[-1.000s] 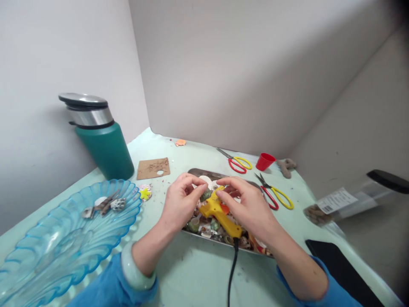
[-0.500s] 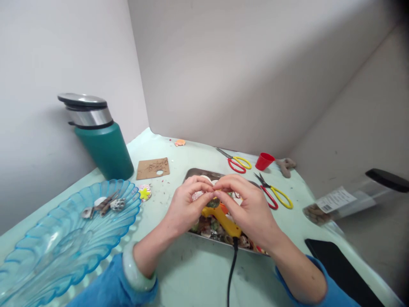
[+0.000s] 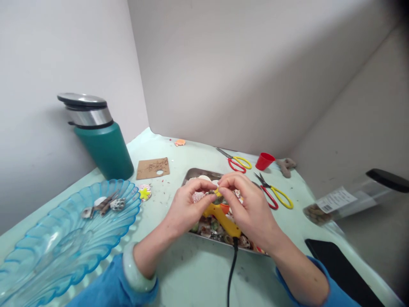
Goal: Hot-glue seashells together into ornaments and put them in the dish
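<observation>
My left hand and my right hand meet fingertip to fingertip above a metal tray. Both pinch a small yellow piece; its exact kind is too small to tell. Just below my fingers a yellow glue gun lies across the tray, its black cord running toward me. Shells and other small bits fill the tray, partly hidden by my hands.
At left stand a blue scalloped dish with shells and twigs, and a green bottle. Behind are a brown card, scissors, more scissors and a red cup. A clear container and black flat object lie right.
My fingertips have drawn slightly apart, and the small yellow piece between them now shows more clearly. The glue gun and the tray stay put.
</observation>
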The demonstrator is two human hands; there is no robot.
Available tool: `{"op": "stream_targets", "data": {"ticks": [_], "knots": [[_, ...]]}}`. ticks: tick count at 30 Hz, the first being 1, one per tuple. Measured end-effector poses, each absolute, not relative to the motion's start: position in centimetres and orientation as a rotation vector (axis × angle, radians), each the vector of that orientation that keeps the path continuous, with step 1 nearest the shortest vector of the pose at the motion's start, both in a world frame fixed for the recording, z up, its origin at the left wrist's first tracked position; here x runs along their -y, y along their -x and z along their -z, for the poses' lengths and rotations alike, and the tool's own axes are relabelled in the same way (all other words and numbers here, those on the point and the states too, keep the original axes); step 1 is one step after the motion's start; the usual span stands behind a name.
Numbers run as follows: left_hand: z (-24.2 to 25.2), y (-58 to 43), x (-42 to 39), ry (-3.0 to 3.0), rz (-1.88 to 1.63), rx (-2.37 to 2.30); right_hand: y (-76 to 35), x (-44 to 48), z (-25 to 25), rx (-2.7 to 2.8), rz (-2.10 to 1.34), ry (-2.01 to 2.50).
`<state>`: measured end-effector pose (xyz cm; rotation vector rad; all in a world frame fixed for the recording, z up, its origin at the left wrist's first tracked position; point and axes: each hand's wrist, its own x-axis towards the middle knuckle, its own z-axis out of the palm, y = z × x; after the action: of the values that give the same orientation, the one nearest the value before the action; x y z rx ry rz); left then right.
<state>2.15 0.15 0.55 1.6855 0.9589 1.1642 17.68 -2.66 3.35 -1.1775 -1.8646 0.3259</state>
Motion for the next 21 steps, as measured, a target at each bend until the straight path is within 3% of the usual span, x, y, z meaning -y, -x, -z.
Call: {"op": "stream_targets", "data": {"ticks": [13, 21], "knots": [[-0.36, -2.24, -0.22, -1.810, -1.214, -0.910, -17.71, 2.56, -3.04, 1.852, -0.318, 1.195], [0.01, -2.21, -0.52, -1.881, -1.254, -0.980, -17.59, 2.41, -2.76, 2.079, 0.454, 1.112]]}}
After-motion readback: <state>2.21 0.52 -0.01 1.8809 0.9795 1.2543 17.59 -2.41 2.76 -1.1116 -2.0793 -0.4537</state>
